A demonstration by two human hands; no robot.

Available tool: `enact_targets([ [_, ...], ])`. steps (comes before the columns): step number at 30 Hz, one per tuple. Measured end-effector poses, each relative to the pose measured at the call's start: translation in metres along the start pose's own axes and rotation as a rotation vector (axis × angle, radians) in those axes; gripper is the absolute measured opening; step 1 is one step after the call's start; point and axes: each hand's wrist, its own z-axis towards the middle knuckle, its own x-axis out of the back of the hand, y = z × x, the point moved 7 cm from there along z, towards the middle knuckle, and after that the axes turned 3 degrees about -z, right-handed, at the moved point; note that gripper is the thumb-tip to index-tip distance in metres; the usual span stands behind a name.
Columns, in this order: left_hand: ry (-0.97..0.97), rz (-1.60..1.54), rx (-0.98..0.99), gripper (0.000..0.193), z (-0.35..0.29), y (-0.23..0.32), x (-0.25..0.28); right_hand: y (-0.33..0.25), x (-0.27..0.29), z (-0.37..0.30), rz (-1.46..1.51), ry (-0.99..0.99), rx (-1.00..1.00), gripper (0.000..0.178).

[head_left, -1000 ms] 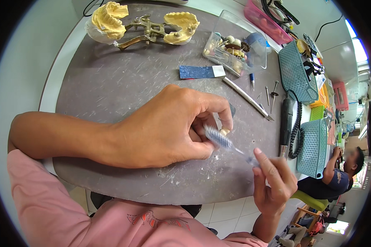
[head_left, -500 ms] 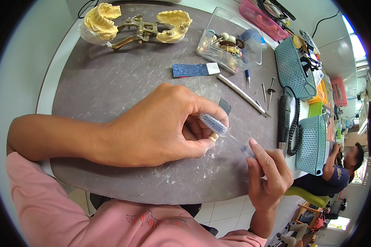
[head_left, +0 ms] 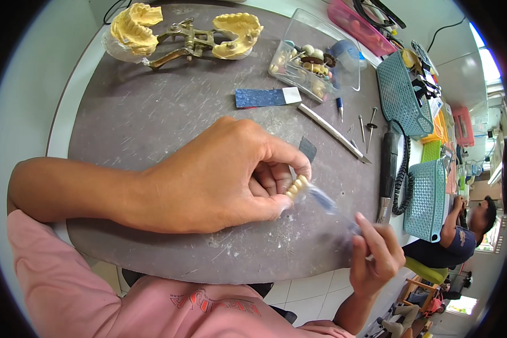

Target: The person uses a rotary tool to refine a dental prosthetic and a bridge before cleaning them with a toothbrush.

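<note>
My left hand [head_left: 219, 174] is closed over the middle of the bench, pinching a short row of cream-coloured false teeth [head_left: 297, 187] between thumb and forefinger. The inner side of the teeth is hidden by the fingers. From the lower right, my right hand [head_left: 376, 254] grips a clear toothbrush [head_left: 323, 201] by its handle. Its blue-white bristle head is smeared by motion and lies just right of the teeth; whether it touches them I cannot tell.
A hinged metal articulator [head_left: 190, 39] with yellow dental casts stands at the far left. A clear box [head_left: 343, 73] holds loose parts. Blue abrasive paper [head_left: 259, 98], a white-handled knife [head_left: 329, 128], burs [head_left: 370, 127] and a black handpiece [head_left: 386, 169] lie nearby. Teal baskets [head_left: 424, 197] line the right.
My right hand has drawn right and slightly down with the toothbrush, pulling its head off the left fingers. More of the tooth row now shows. My left hand has barely moved.
</note>
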Motion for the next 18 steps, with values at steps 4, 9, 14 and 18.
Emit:
enact_targets([
  [4,0.005,0.017,0.063,0.031,-0.001,-0.003,0.001,-0.017,-0.019,0.023,0.072,0.095,0.12,0.039],
  [9,-0.003,-0.062,0.043,0.032,-0.002,-0.002,0.001,-0.015,-0.01,0.02,0.089,0.104,0.103,0.037],
  [14,-0.037,-0.012,0.006,0.033,0.0,0.0,-0.002,0.019,0.007,-0.013,-0.042,0.002,-0.075,0.031],
  [18,-0.058,0.03,0.024,0.033,0.0,-0.001,-0.002,0.002,0.003,-0.004,0.072,0.1,0.006,0.035],
])
